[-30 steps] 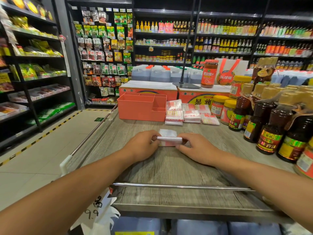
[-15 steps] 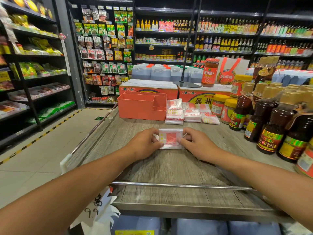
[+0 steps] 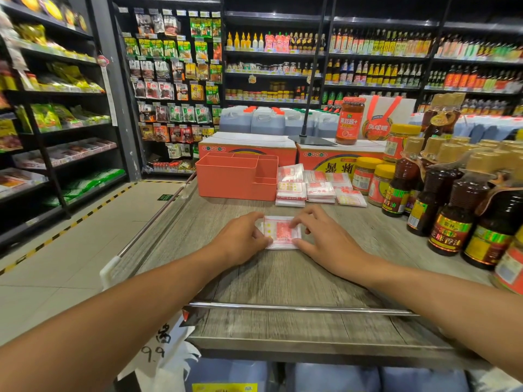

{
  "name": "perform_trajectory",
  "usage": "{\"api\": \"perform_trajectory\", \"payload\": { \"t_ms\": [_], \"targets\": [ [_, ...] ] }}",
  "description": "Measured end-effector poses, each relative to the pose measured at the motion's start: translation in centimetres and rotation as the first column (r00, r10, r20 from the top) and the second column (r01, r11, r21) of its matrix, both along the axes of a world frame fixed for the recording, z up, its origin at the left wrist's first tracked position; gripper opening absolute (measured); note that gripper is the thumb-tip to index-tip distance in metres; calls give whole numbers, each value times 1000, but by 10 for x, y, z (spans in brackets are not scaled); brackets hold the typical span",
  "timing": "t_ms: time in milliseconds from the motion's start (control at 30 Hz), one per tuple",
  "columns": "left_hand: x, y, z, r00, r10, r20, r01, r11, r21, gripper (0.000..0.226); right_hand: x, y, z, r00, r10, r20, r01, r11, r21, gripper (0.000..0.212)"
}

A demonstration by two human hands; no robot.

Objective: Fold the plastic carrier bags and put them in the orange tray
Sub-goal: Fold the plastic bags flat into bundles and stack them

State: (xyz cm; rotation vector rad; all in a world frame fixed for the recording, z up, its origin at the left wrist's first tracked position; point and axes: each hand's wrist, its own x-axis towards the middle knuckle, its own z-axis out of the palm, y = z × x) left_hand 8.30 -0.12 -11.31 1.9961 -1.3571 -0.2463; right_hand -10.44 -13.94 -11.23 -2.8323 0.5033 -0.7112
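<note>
On woodgrain table [image 3: 283, 278] lies rectangular (glossy plastic) bag [image 3: 283, 232].

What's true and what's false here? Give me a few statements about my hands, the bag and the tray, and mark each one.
1. The left hand and right hand both touch the folded bag. True.
2. A pile of folded bags sits just right of the orange tray. True.
3. The folded bag under the hands lies inside the tray. False: it lies flat on the wooden table, nearer than the tray.
4. Dark bottles stand left of the tray. False: the sauce bottles stand along the table's right side.
</note>
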Motion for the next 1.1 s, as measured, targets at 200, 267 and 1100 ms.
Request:
{"api": "perform_trajectory", "payload": {
  "t_ms": [200,267,1100],
  "targets": [
    [-2,2,0,973,31,231,-43,998,47,74,3,-6,-7,992,-1,-128,1,1000,7,32],
    [0,3,0,940,42,338,-63,997,49,75,3,-7,-9,986,2,-168,-4,1000,-15,39],
    [-22,7,4,862,-301,408,35,838,545,73,9,4,10,830,36,-556,-72,996,-43,71]
  ]
}}
